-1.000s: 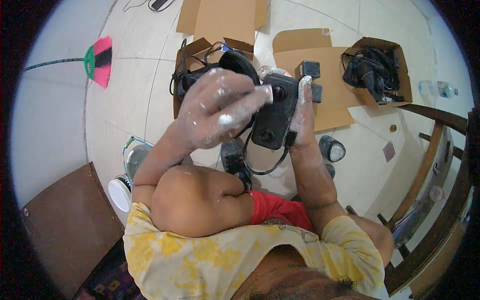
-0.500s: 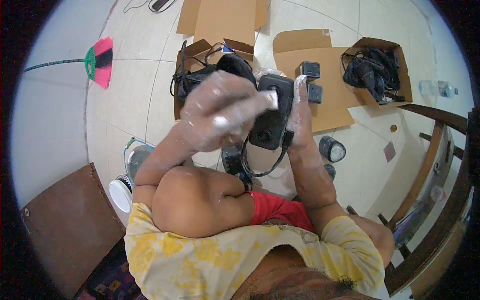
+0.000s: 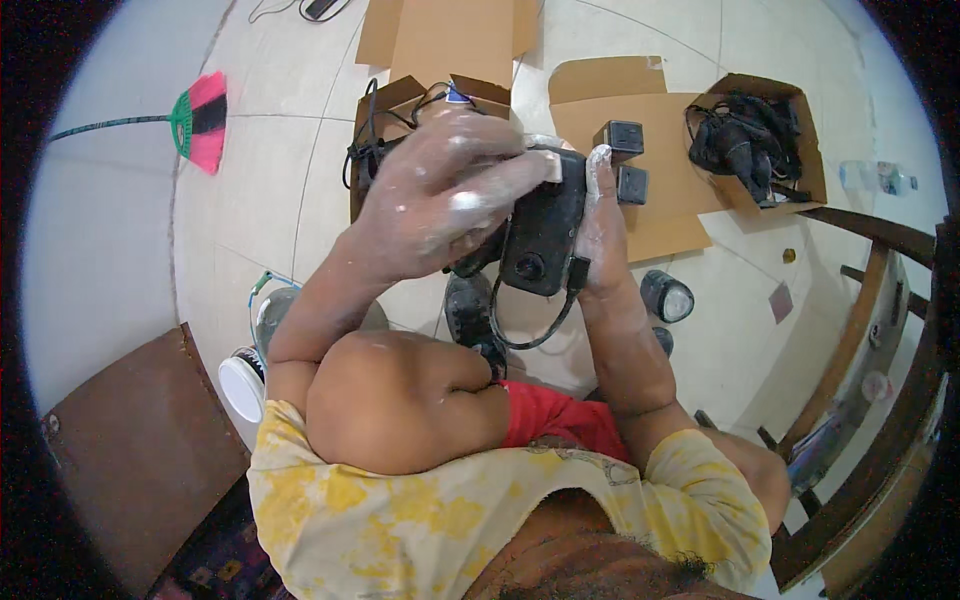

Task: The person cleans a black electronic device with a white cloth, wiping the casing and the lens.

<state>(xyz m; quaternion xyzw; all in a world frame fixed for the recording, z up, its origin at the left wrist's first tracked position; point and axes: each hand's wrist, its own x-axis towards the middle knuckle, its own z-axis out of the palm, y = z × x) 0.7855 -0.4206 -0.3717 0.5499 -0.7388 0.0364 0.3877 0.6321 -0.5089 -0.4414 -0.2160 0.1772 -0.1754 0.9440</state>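
A black oblong device [image 3: 545, 235], with a round lens-like part near its lower end and a cable [image 3: 540, 338] plugged into its side, rests in my right hand [image 3: 600, 235]. That hand's thumb lies along the device's right edge. My left hand [image 3: 430, 195], smeared with white, pinches a small white piece [image 3: 552, 166] against the device's upper face and hides the upper end in part. What the white piece is made of I cannot make out. A dark cylindrical thing [image 3: 468, 305] stands on the floor below the hands.
Flattened cardboard [image 3: 650, 225] carries two small black cubes [image 3: 625, 138]. An open box [image 3: 815, 170] of black cables stands far right, near a plastic bottle [image 3: 890, 178]. A wooden frame [image 3: 850, 340] is at right. A pink-and-green broom [image 3: 195, 122] and white tub [image 3: 242, 388] are at left.
My left hand has moved away from me up the device with the white piece, and now covers the upper round part that showed before. My right hand has stayed nearly still.
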